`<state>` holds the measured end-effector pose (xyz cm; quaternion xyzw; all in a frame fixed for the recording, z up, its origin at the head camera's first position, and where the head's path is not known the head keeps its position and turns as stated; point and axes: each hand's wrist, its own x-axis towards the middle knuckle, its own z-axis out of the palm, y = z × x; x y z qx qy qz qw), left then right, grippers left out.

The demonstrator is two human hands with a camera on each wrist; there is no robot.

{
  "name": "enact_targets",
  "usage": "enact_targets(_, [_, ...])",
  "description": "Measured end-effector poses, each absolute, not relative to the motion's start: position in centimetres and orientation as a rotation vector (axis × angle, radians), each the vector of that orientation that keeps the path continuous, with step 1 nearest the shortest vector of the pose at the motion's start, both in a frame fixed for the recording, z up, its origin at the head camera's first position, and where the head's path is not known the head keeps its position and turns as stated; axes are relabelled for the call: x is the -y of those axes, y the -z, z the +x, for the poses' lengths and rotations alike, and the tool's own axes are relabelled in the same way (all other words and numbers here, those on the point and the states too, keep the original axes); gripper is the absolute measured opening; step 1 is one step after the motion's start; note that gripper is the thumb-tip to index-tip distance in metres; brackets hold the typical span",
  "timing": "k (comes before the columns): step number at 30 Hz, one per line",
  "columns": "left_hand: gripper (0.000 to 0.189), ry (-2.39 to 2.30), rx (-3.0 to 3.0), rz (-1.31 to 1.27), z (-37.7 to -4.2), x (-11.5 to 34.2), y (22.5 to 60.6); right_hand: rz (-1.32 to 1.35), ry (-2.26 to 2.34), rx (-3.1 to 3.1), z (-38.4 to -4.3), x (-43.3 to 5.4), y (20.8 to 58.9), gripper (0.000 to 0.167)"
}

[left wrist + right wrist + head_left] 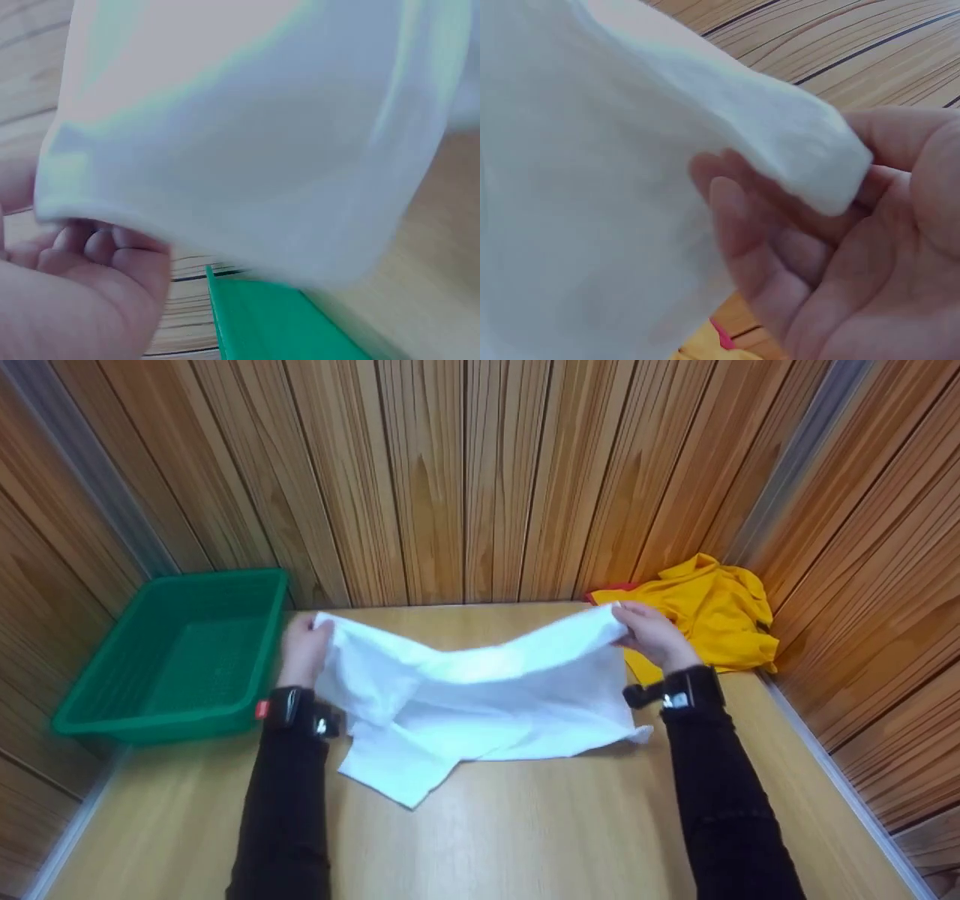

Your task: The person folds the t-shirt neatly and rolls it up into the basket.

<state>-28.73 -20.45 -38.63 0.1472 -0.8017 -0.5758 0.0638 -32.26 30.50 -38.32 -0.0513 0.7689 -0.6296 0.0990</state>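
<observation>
"Where is the white cloth?"

"Over the middle of the table, stretched between two hands. Its far edge sags at the centre, and a loose corner spreads toward the near left. Whether its lower part rests on the table, I can't tell."

"How are the fingers?"

"The left hand pinches the far left corner of the white cloth; in the left wrist view, its other fingers curl in under the edge. The right hand pinches the far right corner, its remaining fingers loosely bent beside the white cloth."

"What stands on the left?"

"A green basket, at the far left, near the left hand."

"And on the right?"

"A yellow cloth, crumpled at the far right, partly behind the right hand. A bit of red cloth shows at its left edge. The panelled wall rises along the far side."

"And the arms?"

"Both in black sleeves, with a dark band strapped round each wrist."
</observation>
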Motion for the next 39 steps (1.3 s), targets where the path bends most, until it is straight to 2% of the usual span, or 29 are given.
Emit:
enact_targets(5, [0.029, 1.980, 1.928, 0.428, -30.2, 19.6, 35.6, -0.367, 2.488, -1.977, -33.7, -27.3, 35.8, 0.039])
enact_targets(8, [0.020, 2.154, 1.497, 0.162, -30.4, 19.1, 34.0, -0.627, 2.903, -1.626, -33.7, -25.9, 34.5, 0.034])
enact_targets(11, [0.016, 2.223, 1.200, -0.194, -30.3, 19.0, 33.2, -0.836, 3.089, -1.288, -33.5, -25.4, 33.9, 0.032])
enact_targets(13, [0.015, 2.274, 1.106, -0.346, -30.2, 19.4, 33.4, -0.893, 3.094, -1.223, -33.5, -25.7, 34.1, 0.033])
enact_targets(15, [0.018, 2.334, 1.133, -0.376, -29.9, 20.3, 34.5, -0.850, 3.048, -1.306, -33.5, -26.6, 35.1, 0.033])
enact_targets(19, [0.020, 2.457, 1.542, -0.112, -28.9, 23.0, 38.3, -0.438, 2.731, -1.823, -33.2, -29.3, 38.2, 0.030])
enact_targets(21, [0.020, 2.389, 1.964, 0.107, -28.2, 24.3, 40.2, -0.192, 2.367, -2.128, -32.9, -30.6, 39.9, 0.030])
enact_targets(23, [0.033, 2.177, 2.429, 0.238, -27.5, 25.3, 42.0, -0.052, 1.911, -2.354, -32.6, -31.7, 41.4, 0.033])
enact_targets(26, [0.054, 1.804, 2.915, 0.315, -26.9, 26.1, 44.2, -0.071, 1.340, -2.503, -32.1, -32.3, 43.4, 0.033])
enact_targets(28, [0.057, 1.596, 3.075, 0.291, -26.6, 26.2, 45.3, -0.110, 1.114, -2.522, -31.8, -32.3, 44.4, 0.029])
enact_targets(34, [0.036, 1.337, 3.233, 0.267, -26.4, 25.7, 46.9, -0.126, 0.780, -2.567, -31.0, -31.8, 46.1, 0.020])
enact_targets(36, [0.038, 1.303, 3.264, 0.269, -26.2, 25.6, 47.1, -0.117, 0.746, -2.568, -30.8, -31.8, 46.5, 0.020])
enact_targets(39, [0.024, 1.197, 3.292, 0.153, -25.6, 25.6, 47.4, -0.111, 0.766, -2.555, -30.4, -32.0, 47.2, 0.021])
